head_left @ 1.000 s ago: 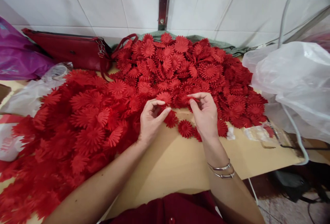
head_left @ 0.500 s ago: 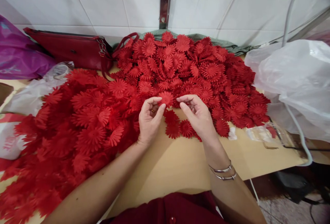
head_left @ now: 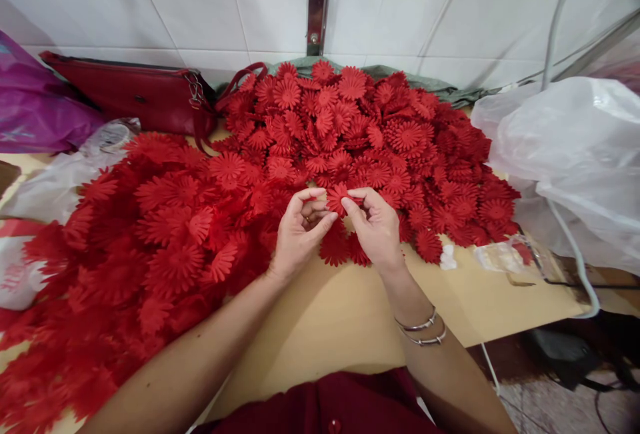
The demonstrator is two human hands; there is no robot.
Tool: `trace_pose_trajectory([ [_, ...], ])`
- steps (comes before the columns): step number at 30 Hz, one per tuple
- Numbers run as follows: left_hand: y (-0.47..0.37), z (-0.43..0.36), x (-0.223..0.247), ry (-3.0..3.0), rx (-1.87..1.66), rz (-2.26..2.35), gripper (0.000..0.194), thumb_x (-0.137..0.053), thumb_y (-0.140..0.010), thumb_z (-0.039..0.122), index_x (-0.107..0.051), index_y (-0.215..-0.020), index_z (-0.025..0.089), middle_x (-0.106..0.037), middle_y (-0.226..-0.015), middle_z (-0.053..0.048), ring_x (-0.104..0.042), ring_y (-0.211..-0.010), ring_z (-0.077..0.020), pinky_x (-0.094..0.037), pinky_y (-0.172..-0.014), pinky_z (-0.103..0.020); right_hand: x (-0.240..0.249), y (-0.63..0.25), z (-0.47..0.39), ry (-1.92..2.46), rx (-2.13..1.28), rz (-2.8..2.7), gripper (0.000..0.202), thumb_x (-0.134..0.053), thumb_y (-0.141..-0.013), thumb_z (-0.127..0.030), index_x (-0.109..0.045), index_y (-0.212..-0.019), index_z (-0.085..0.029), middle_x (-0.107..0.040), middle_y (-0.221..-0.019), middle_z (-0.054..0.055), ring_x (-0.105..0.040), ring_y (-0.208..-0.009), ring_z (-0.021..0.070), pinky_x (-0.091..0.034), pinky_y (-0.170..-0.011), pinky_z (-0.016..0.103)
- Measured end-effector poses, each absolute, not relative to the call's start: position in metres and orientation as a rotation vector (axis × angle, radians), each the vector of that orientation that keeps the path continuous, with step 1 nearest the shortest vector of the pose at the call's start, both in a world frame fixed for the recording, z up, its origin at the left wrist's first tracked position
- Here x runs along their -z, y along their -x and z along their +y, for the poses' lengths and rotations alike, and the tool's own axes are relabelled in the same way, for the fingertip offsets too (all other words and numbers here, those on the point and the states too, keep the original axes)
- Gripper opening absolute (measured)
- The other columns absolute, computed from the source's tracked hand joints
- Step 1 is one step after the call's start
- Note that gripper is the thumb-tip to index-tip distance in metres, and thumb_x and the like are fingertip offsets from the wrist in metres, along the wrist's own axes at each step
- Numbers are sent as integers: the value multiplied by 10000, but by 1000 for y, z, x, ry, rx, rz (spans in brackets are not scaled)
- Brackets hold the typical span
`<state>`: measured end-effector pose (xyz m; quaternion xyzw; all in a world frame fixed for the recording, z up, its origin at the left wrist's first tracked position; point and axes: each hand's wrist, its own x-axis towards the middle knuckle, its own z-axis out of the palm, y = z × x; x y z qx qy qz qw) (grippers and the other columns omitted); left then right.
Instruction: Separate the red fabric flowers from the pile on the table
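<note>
A red flower-shaped petal piece (head_left: 337,199) is held above the table, its right edge pinched between the thumb and forefinger of my right hand (head_left: 376,229). My left hand (head_left: 301,231) is just to its left, thumb and forefinger apart beside the piece's left edge. Beneath the hands, a few dark red flower pieces (head_left: 334,247) lie on the tabletop. Behind them rises a large heap of layered red flowers (head_left: 350,121). To the left spreads another pile of looser red flower pieces (head_left: 173,267).
A dark red handbag (head_left: 135,97) rests against the tiled wall, with a purple bag (head_left: 40,101) left of it. A white plastic bag (head_left: 580,154) and a grey cable (head_left: 570,247) are on the right. Small white scraps (head_left: 449,257) lie near the table's right side (head_left: 480,314).
The flower piece has moved slightly right and passed from my left fingers to my right hand's pinch. My right hand has come inward, and the left fingers have let go.
</note>
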<state>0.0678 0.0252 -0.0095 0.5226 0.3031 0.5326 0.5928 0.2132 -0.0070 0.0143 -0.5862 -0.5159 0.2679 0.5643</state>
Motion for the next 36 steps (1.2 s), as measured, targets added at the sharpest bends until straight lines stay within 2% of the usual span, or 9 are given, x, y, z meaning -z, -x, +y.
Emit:
trace_pose_trajectory([
  [4, -67, 28, 13, -1156, -1242, 686, 400, -829, -834, 307, -614, -1162, 229, -691, -951, 0, -674, -853, -92, -550, -836, -210, -14, -212, -6, 1333, -492, -1290, 241, -690, -926, -276, -683, -1166, -266, -696, -1152, 49, -665, -1047, 194, -546, -964, 370],
  [8, -67, 30, 13, -1144, -1253, 673, 357, -819, -849, 308, -627, -1139, 228, -698, -920, 8, -665, -820, -89, -534, -800, -207, -18, -215, -6, 1329, -417, -1358, 41, -700, -928, -255, -728, -956, -244, -678, -1024, 56, -660, -1032, 201, -547, -972, 395],
  [13, -66, 32, 12, -1105, -1281, 671, 356, -839, -832, 319, -625, -1102, 229, -709, -906, 18, -675, -829, -85, -533, -807, -202, -21, -212, -8, 1309, -504, -1398, 101, -778, -879, -303, -770, -965, -251, -660, -1125, 73, -651, -1128, 205, -530, -1043, 398],
  [17, -65, 32, 10, -1093, -1238, 660, 394, -853, -816, 299, -628, -1134, 240, -717, -913, 17, -685, -841, -90, -553, -841, -216, -17, -213, -7, 1232, -637, -1321, 26, -732, -903, -259, -754, -891, -250, -705, -1022, 45, -679, -1021, 188, -540, -985, 387],
  [24, -64, 31, 9, -1161, -1193, 638, 416, -853, -812, 291, -626, -1158, 245, -703, -929, 9, -675, -807, -93, -564, -814, -223, -14, -222, -5, 1149, -999, -1061, 125, -749, -885, -362, -744, -842, -245, -711, -892, -2, -633, -863, 159, -507, -871, 328],
  [28, -65, 33, 12, -1182, -1227, 658, 367, -816, -853, 313, -616, -1151, 238, -681, -942, 2, -654, -835, -88, -543, -825, -207, -13, -225, -2, 1075, -1021, -817, 200, -810, -822, -410, -702, -787, -245, -652, -790, -31, -580, -770, 133, -496, -816, 297],
  [30, -65, 34, 14, -1191, -1284, 698, 345, -795, -872, 334, -610, -1148, 241, -664, -950, 0, -637, -854, -91, -532, -824, -201, -11, -228, -1, 1035, -1017, -720, 244, -814, -813, -429, -650, -778, -251, -637, -780, -40, -584, -752, 129, -510, -800, 295],
  [33, -64, 35, 16, -1186, -1372, 763, 345, -779, -883, 348, -605, -1168, 259, -632, -994, -5, -613, -890, -98, -519, -821, -196, -7, -235, 1, 1054, -993, -689, 256, -755, -863, -442, -575, -811, -268, -653, -792, -42, -617, -728, 129, -529, -753, 292],
  [36, -63, 36, 17, -1140, -1442, 795, 352, -748, -903, 348, -587, -1212, 293, -617, -1011, -6, -605, -883, -110, -522, -806, -211, -5, -240, 2, 1087, -988, -697, 220, -714, -891, -446, -562, -913, -287, -726, -902, -16, -686, -787, 144, -554, -765, 306],
])
